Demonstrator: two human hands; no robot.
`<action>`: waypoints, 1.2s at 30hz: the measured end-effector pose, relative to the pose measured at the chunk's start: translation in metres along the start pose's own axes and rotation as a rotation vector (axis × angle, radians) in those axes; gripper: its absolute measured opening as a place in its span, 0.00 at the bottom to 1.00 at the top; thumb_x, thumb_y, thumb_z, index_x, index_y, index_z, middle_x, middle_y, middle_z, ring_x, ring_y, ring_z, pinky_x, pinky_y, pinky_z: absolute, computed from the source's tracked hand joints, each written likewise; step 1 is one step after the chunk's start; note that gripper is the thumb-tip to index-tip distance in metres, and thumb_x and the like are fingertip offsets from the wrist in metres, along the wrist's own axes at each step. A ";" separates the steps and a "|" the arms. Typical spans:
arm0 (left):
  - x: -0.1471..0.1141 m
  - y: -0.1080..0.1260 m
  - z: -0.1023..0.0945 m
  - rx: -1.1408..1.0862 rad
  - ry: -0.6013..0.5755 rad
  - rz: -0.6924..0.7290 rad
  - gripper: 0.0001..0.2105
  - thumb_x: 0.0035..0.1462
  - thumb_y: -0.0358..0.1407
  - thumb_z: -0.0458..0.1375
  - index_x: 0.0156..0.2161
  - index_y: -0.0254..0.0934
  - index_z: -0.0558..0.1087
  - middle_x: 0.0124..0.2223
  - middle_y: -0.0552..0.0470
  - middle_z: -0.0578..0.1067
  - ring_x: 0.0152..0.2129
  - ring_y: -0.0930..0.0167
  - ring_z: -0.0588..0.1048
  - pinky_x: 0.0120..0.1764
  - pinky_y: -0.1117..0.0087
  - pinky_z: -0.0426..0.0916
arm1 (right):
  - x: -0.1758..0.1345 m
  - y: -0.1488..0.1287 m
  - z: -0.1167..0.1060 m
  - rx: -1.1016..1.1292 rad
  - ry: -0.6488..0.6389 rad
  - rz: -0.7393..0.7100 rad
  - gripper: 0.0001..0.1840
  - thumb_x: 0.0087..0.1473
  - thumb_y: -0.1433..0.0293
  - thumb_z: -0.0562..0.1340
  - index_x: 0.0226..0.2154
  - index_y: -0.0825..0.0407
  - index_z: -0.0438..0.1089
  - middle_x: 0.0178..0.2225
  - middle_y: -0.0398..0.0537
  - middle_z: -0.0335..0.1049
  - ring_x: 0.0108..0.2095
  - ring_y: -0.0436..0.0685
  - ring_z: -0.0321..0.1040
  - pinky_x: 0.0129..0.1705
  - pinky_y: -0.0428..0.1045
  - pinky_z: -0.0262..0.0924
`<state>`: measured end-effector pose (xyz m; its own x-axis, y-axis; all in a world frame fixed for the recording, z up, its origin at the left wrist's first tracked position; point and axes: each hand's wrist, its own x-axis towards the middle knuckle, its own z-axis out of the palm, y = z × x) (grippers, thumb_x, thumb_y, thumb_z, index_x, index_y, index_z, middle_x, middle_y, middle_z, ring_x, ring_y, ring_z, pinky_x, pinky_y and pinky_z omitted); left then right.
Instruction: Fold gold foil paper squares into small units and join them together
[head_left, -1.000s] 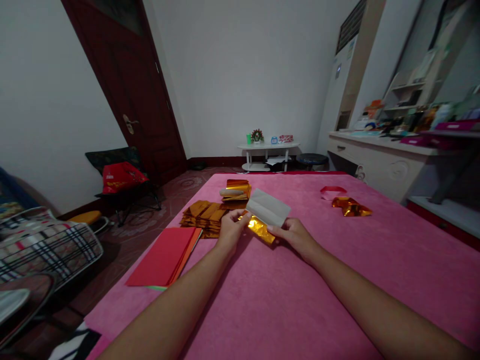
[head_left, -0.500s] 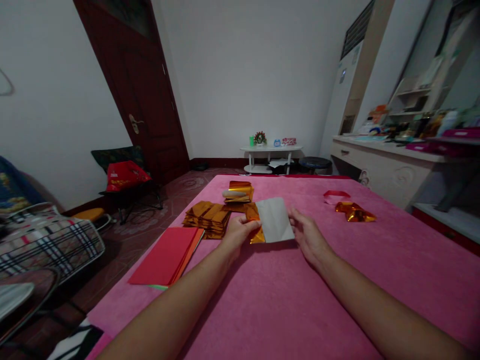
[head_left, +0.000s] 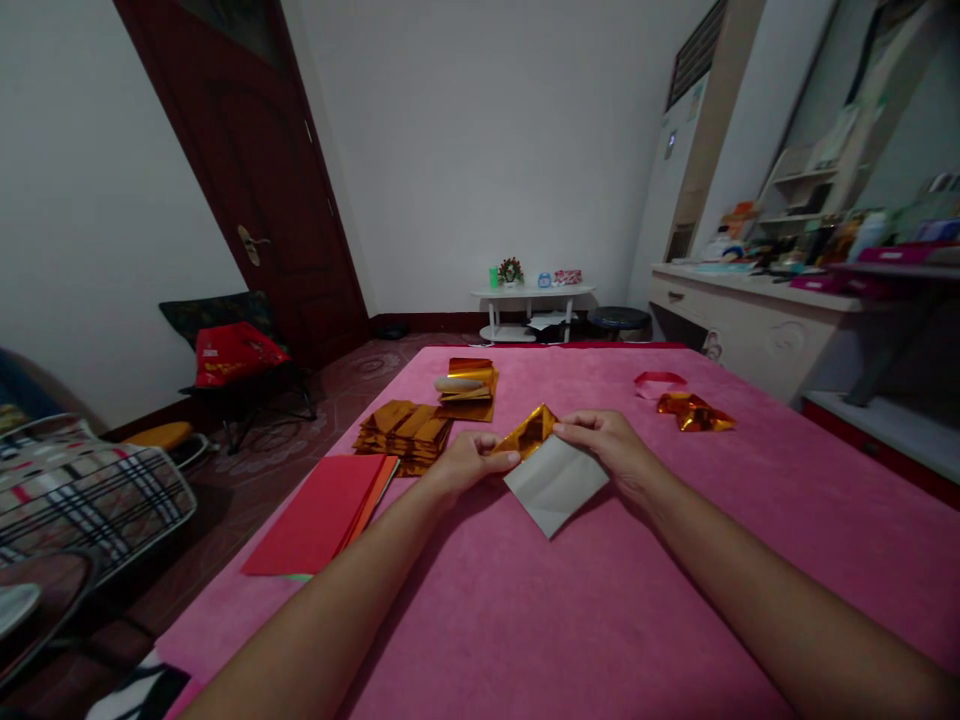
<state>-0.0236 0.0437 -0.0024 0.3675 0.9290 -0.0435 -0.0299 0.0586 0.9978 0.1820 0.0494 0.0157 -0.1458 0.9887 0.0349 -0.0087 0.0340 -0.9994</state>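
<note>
A sheet of gold foil paper (head_left: 557, 486), whitish on its back, is held above the pink cloth between my two hands. Its shiny gold part is folded over along the far edge, while the pale back hangs toward me with a corner down. My left hand (head_left: 470, 462) pinches the left end of the gold fold. At the upper right edge my right hand (head_left: 606, 442) grips the same sheet, thumb on top. Left of my left hand lies a stack of folded gold paper pieces (head_left: 403, 432). Behind it sits a pile of gold foil sheets (head_left: 466, 390) with a grey oval object on top.
Red and orange paper sheets (head_left: 319, 512) lie at the left of the pink-covered table (head_left: 600, 620). On the right are a pink ribbon loop (head_left: 660, 383) and a crumpled gold foil piece (head_left: 695, 412). A white side table (head_left: 532, 293) stands by the wall.
The sheet has turned from nearly upright to a diamond slant, its gold part now along the far edge. My right hand has moved up to that edge. The view has shifted slightly.
</note>
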 end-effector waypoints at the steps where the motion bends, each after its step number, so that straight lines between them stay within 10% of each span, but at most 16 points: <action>1: 0.000 0.000 0.000 -0.014 0.015 0.027 0.16 0.37 0.41 0.68 0.28 0.29 0.75 0.24 0.50 0.73 0.19 0.77 0.67 0.25 0.75 0.57 | 0.000 0.000 -0.001 0.028 0.016 0.005 0.14 0.38 0.61 0.68 0.25 0.56 0.72 0.18 0.43 0.69 0.17 0.48 0.60 0.20 0.44 0.50; 13: 0.005 -0.003 -0.003 -0.230 0.228 0.326 0.19 0.39 0.34 0.67 0.39 0.38 0.70 0.24 0.58 0.70 0.18 0.77 0.69 0.24 0.75 0.63 | 0.005 0.008 -0.010 0.125 0.056 -0.022 0.09 0.39 0.65 0.67 0.23 0.55 0.71 0.19 0.42 0.67 0.20 0.49 0.61 0.23 0.44 0.55; 27: 0.008 -0.009 0.002 0.085 0.304 0.338 0.08 0.44 0.32 0.61 0.32 0.32 0.78 0.31 0.46 0.77 0.26 0.71 0.73 0.28 0.74 0.64 | 0.008 0.019 -0.005 0.040 0.010 -0.067 0.21 0.41 0.56 0.67 0.17 0.55 0.63 0.15 0.40 0.62 0.15 0.45 0.54 0.16 0.42 0.44; 36: 0.008 -0.007 0.002 -0.333 0.200 0.142 0.22 0.39 0.23 0.58 0.44 0.30 0.75 0.37 0.42 0.79 0.28 0.70 0.76 0.31 0.73 0.66 | 0.005 0.014 -0.003 0.156 0.081 0.047 0.22 0.42 0.72 0.63 0.44 0.49 0.71 0.28 0.45 0.74 0.19 0.48 0.65 0.19 0.43 0.59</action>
<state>-0.0187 0.0503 -0.0100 0.1510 0.9872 0.0522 -0.3781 0.0089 0.9257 0.1840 0.0553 0.0019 -0.0692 0.9974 -0.0189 -0.1581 -0.0297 -0.9870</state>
